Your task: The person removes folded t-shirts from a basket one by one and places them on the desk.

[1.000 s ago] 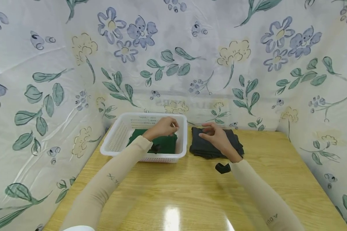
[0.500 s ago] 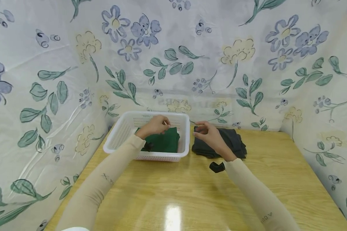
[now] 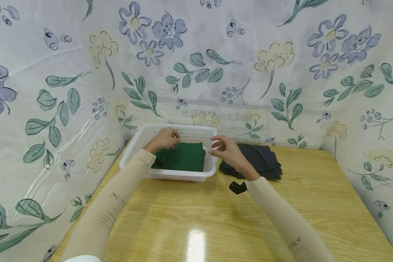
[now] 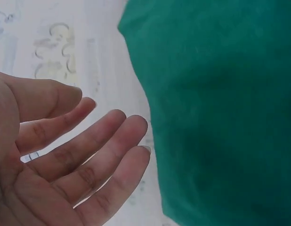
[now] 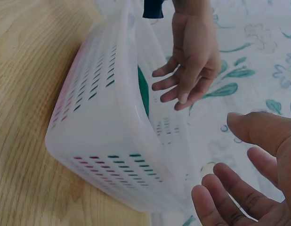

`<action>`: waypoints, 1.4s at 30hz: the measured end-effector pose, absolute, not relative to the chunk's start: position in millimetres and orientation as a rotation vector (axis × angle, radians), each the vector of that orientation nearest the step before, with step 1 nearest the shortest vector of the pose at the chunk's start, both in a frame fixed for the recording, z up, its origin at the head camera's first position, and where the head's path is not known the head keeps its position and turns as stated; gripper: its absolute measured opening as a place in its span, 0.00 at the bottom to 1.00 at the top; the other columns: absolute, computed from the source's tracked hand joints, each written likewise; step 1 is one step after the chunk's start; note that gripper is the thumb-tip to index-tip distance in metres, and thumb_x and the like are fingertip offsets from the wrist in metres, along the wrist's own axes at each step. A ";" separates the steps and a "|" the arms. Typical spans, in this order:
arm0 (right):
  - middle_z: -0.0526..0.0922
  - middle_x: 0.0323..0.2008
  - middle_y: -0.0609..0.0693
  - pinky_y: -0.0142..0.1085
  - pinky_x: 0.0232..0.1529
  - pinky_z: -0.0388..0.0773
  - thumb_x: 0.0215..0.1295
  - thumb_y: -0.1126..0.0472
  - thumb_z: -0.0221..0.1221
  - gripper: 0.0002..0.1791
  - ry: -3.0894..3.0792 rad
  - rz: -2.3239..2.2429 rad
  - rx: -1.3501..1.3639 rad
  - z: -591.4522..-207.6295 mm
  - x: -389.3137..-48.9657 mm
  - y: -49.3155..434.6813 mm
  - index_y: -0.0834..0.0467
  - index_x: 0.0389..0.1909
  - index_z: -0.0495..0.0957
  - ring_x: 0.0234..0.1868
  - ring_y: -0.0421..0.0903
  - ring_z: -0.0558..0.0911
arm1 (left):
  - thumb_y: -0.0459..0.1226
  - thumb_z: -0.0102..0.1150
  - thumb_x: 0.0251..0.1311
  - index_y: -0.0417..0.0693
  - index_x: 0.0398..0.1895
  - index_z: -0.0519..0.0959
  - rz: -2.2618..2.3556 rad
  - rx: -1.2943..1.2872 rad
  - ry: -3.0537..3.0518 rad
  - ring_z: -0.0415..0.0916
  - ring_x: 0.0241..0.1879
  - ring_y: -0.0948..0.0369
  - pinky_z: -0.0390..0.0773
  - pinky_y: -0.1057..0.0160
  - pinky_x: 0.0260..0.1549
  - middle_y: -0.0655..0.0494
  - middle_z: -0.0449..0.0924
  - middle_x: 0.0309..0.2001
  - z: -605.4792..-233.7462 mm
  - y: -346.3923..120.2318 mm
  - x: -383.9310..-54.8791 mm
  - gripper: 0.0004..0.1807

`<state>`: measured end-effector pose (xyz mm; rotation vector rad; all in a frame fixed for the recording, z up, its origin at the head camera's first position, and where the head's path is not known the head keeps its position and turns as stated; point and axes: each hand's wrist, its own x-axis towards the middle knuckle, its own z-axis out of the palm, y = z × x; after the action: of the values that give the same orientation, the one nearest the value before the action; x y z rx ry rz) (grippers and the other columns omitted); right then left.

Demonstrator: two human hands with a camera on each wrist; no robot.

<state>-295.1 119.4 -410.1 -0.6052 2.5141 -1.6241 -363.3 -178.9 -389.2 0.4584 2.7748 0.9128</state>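
Observation:
A folded green cloth (image 3: 186,156) lies inside the white perforated plastic basket (image 3: 196,131). Over the cloth's left rear part hovers my left hand (image 3: 165,139), fingers loosely bent and holding nothing. In the left wrist view its fingertips are beside the edge of the green cloth (image 4: 221,113). My right hand (image 3: 227,151) is at the basket's right rim, thumb and fingers spread apart with nothing between them. Behind that hand, a folded dark grey cloth (image 3: 258,158) lies on the table to the right of the basket.
The wooden table (image 3: 170,214) carries both the basket and the dark cloth. Flowered fabric (image 3: 235,83) hangs as a wall behind and on both sides. Pink shows through the lower slots of the basket (image 5: 93,127) in the right wrist view.
My left hand has moved left above the green cloth, uncovering more of it. My right hand has moved left, from over the dark grey cloth to the basket's right rim. The view has shifted slightly.

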 end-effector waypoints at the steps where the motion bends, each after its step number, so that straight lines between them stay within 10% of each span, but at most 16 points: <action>1: 0.79 0.59 0.61 0.53 0.51 0.80 0.72 0.58 0.65 0.27 2.505 -1.625 -0.613 -409.6 -295.1 117.8 0.52 0.69 0.72 0.51 0.55 0.81 | 0.35 0.53 0.76 0.30 0.54 0.82 0.904 0.455 2.784 0.85 0.33 0.50 0.82 0.59 0.28 0.38 0.84 0.44 -389.8 -181.7 -363.8 0.16; 23: 0.77 0.59 0.63 0.46 0.50 0.80 0.72 0.57 0.66 0.28 2.457 -1.486 -0.677 -415.4 -296.5 66.6 0.54 0.69 0.70 0.53 0.55 0.80 | 0.37 0.51 0.76 0.30 0.57 0.77 0.665 0.244 2.758 0.78 0.48 0.44 0.83 0.47 0.43 0.34 0.78 0.55 -390.6 -224.9 -353.1 0.17; 32: 0.78 0.59 0.62 0.46 0.48 0.80 0.70 0.57 0.68 0.30 2.488 -1.362 -0.581 -413.6 -296.6 48.5 0.55 0.70 0.70 0.52 0.54 0.80 | 0.39 0.51 0.78 0.31 0.77 0.56 0.790 0.176 2.542 0.73 0.56 0.38 0.81 0.43 0.50 0.27 0.60 0.70 -397.7 -234.4 -353.2 0.32; 42: 0.70 0.69 0.63 0.52 0.57 0.77 0.67 0.57 0.70 0.33 2.578 -1.156 -0.460 -415.2 -299.2 33.5 0.57 0.71 0.71 0.71 0.61 0.68 | 0.39 0.51 0.78 0.37 0.80 0.50 0.886 0.136 2.386 0.57 0.73 0.34 0.72 0.38 0.61 0.28 0.48 0.76 -395.0 -234.8 -351.3 0.35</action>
<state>-299.2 33.5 -415.2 -0.4599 2.5776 -1.1556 -351.3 -234.8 -395.0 0.1363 2.3864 0.8862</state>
